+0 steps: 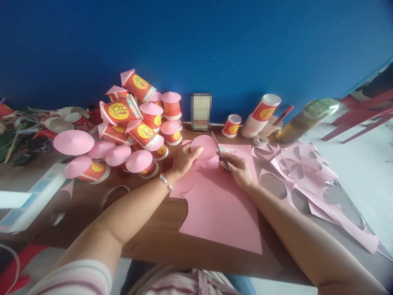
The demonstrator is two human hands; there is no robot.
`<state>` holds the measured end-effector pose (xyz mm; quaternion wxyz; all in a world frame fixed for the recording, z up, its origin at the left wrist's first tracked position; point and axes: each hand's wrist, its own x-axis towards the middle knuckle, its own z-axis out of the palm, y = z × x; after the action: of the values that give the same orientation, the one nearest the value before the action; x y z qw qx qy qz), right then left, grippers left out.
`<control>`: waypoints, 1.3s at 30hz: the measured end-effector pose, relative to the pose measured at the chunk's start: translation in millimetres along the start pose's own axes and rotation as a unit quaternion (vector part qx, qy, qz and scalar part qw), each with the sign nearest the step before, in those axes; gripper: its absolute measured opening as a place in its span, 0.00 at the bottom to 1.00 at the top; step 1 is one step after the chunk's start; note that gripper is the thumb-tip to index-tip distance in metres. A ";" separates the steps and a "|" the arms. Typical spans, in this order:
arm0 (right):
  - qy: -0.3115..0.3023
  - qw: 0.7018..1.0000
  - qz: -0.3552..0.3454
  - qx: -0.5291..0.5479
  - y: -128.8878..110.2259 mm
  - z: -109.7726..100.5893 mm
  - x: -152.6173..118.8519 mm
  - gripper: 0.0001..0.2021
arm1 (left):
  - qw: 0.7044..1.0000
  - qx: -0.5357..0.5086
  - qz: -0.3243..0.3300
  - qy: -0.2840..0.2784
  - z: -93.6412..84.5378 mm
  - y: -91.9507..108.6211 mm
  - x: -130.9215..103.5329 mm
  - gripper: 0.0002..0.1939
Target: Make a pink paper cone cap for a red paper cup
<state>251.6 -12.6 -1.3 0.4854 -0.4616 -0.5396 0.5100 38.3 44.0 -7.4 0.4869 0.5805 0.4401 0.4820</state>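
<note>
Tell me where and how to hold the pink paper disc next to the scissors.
Ideally, pinch the pink paper disc across its two flat faces at the lower left edge, coming from the left with the left hand: it is thin, and the scissors in the right hand are at its right edge.

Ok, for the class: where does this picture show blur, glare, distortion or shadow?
All in the head view: the floor at right is washed out; the bottle looks stretched, probably by the wide lens; clutter at far left is blurred; an upright object by the wall is pixelated; soft shadow darkens the desk below the right forearm; the pink disc and scissors look clearer.
</note>
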 end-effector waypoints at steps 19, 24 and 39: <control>0.100 0.989 -0.035 -0.102 13.8 -0.8 5.4 0.13 | 1.000 -0.003 -0.006 0.026 -0.4 -9.3 2.7 0.21; 0.100 0.969 -0.058 -0.219 17.4 -5.6 7.0 0.14 | 0.999 0.004 0.001 0.037 -0.3 -6.5 2.3 0.21; 0.066 0.878 -0.152 -0.450 14.3 -11.3 3.9 0.17 | 0.999 0.002 0.023 0.035 1.0 0.0 0.0 0.22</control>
<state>262.5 -6.7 -15.3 0.3320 -0.5749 -0.7410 0.1005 39.3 43.8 -7.5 0.4585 0.5743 0.4443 0.5124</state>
